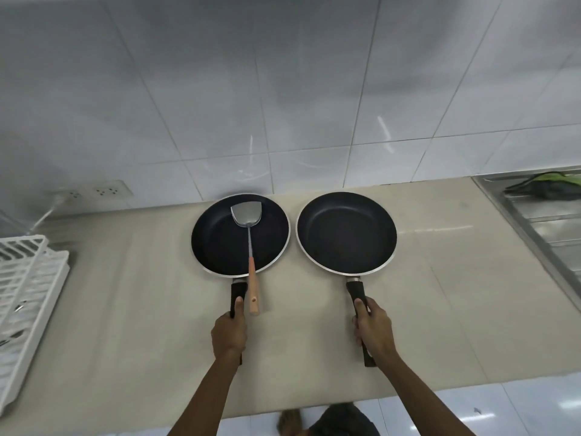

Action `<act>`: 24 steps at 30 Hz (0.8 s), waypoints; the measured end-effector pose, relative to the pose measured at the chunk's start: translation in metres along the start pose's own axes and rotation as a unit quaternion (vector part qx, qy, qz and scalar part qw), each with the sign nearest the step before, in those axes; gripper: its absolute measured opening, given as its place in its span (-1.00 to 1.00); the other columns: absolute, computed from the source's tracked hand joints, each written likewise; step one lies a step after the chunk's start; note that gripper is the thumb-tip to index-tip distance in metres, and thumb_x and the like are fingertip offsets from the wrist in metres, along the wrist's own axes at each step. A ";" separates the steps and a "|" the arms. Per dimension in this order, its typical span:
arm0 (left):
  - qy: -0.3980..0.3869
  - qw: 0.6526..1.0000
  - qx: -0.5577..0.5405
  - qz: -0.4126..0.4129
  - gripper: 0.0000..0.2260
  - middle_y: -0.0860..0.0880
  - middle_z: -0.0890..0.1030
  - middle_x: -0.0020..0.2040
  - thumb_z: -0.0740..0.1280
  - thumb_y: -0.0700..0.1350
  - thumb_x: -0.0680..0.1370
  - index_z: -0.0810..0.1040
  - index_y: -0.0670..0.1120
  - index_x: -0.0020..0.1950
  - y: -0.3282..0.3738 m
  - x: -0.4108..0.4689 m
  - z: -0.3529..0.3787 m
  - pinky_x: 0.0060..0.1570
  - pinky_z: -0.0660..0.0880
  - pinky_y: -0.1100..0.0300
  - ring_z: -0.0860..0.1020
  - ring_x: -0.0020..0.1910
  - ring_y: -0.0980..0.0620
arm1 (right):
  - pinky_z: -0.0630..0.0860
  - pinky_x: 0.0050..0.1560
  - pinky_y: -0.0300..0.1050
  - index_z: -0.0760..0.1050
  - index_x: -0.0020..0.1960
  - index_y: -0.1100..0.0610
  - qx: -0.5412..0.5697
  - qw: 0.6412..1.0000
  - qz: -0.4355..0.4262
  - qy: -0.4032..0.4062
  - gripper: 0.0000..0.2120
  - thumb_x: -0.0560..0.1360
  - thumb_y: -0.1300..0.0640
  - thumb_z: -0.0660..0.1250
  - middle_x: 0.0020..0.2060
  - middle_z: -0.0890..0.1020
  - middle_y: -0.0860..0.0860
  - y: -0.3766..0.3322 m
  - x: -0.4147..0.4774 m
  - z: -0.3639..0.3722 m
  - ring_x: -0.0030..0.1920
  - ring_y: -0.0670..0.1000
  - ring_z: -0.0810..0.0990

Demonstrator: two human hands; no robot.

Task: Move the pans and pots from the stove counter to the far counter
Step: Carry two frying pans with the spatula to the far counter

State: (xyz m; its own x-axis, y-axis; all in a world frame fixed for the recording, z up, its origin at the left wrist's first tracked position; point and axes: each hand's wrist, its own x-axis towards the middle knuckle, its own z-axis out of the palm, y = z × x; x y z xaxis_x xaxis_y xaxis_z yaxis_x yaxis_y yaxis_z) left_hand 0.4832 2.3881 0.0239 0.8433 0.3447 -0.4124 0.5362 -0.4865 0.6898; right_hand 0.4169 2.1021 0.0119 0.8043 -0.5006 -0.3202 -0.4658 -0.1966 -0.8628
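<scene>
Nearest you, both forearms reach out over the beige bench [440, 309]. Your left hand [229, 333] is wrapped around the black handle of the left pan [220, 243], thumb laid along its top; your right hand [374, 332] is closed the same way on the handle of the right pan [345, 232]. Each grip holds its pan. Both pans lie side by side on or just above the bench, rims near but apart, close to the wall. A metal spatula [250, 234] with a wooden handle rests loose in the left pan, its handle overhanging the rim beside your thumb. Keep that pan level as you set it down or release it, or the spatula may slide out. Left of the pans stands a white dish rack [28, 278]; to the right, a steel sink [534, 215] holds a green cloth [547, 182]. Beyond, white wall tiles [283, 89] carry a socket strip [97, 191]. No stove shows, so this is probably the far counter.
</scene>
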 end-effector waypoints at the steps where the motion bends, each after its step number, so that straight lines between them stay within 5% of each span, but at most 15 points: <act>1: -0.007 1.000 -0.003 -0.003 -0.39 -0.17 0.57 -0.37 0.09 0.28 0.62 0.47 -0.19 -0.34 0.002 0.001 0.000 -0.29 0.47 0.06 0.53 -0.37 -0.13 | 0.48 -0.54 -0.12 0.53 -0.03 0.10 -0.004 1.000 -0.001 -0.001 -0.79 0.66 0.04 0.19 -0.40 0.58 0.12 -0.001 0.003 -0.001 -0.55 -0.02 0.49; 10: -0.077 0.994 -0.072 -0.037 -0.47 -0.12 0.48 -0.45 0.15 0.19 0.65 0.44 -0.17 -0.34 0.008 0.013 -0.009 -0.38 0.41 0.11 0.41 -0.51 -0.07 | 0.46 -0.53 -0.12 0.54 0.04 0.08 -0.010 1.000 0.009 -0.015 -0.82 0.64 0.03 0.21 -0.40 0.57 0.09 -0.018 0.036 0.002 -0.55 -0.03 0.47; 24: -0.085 0.988 -0.104 -0.076 -0.50 -0.09 0.47 -0.47 0.17 0.18 0.65 0.45 -0.17 -0.31 0.021 0.027 -0.001 -0.43 0.39 0.13 0.39 -0.52 -0.04 | 0.48 -0.53 -0.15 0.51 0.10 0.13 -0.016 0.999 0.029 -0.043 -0.80 0.66 0.04 0.18 -0.31 0.59 0.14 -0.034 0.052 0.007 -0.52 0.00 0.49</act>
State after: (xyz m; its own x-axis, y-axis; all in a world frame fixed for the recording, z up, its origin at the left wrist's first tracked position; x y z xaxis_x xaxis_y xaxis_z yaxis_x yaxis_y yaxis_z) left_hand 0.5170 2.3876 0.0277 0.7570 0.2522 -0.6028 0.6530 -0.2573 0.7123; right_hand 0.4771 2.0893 0.0221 0.8036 -0.4383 -0.4026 -0.5230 -0.1972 -0.8292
